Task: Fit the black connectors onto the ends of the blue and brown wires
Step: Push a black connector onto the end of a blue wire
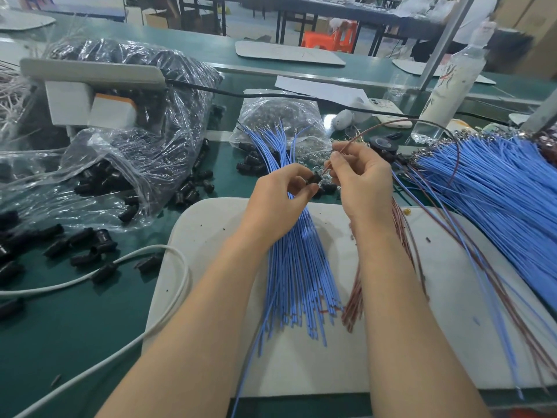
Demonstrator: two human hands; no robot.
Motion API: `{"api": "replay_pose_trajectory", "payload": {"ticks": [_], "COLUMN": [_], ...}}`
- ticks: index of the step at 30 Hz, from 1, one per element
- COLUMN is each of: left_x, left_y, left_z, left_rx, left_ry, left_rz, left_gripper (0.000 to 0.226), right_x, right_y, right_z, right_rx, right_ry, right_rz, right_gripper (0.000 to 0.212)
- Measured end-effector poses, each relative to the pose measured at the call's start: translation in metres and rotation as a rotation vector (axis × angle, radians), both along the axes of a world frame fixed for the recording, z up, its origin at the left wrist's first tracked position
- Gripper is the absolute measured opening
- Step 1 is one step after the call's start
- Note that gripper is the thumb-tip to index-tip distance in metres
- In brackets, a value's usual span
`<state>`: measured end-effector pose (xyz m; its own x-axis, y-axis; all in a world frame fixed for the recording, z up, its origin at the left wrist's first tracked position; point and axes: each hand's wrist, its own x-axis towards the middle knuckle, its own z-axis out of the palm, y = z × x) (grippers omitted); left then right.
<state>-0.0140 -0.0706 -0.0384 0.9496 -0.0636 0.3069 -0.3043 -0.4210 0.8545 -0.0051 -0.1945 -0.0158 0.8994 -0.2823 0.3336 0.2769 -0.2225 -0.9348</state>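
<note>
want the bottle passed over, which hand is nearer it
Right. The right hand sits down-left of the bottle, pinching a brown wire; the left hand is farther left, holding a connector.

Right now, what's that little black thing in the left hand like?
The connector is a small, black, stubby, plastic-looking piece, pinched by the left hand above the blue wires. A brown wire held by the right hand points at its right side; whether it is in cannot be told.

left hand (281, 188) pinching black connector (313, 178), right hand (358, 173) pinching brown wire (391, 123)
</note>
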Motion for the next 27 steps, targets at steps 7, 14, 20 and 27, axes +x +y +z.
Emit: {"api": "replay_pose_trajectory", "payload": {"ticks": [7,14,20,27], "left_x": [-0.0005,-0.0007,-0.0012,-0.001], "left_y": [0.0003,0.0006,-0.001,0.0002], "left_z": [0.0009,0.0014,0.0007,0.0032], "left_rx": [0.008,0.068,0.087,0.038], "left_ry": [-0.034,-0.126,-0.126,-0.138], "left_rz": [0.011,0.047,0.055,0.097], "left_gripper": [0.006,0.006,0.007,0.008], "right_x": [-0.0004,0.0011,0.0022,-0.0011], "right_y": [0.0004,0.0002,0.0019,0.0078], "right_z": [-0.0021,-0.0036,-0.003,-0.0011], "right_rx": [-0.13,-0.19,-0.103,-0.086], "right_ry": [0.027,0.15,0.151,0.141], "right_rz": [0.011,0.073,0.039,0.074], "right_gripper": [0.009,0.013,0.028,0.022]}}
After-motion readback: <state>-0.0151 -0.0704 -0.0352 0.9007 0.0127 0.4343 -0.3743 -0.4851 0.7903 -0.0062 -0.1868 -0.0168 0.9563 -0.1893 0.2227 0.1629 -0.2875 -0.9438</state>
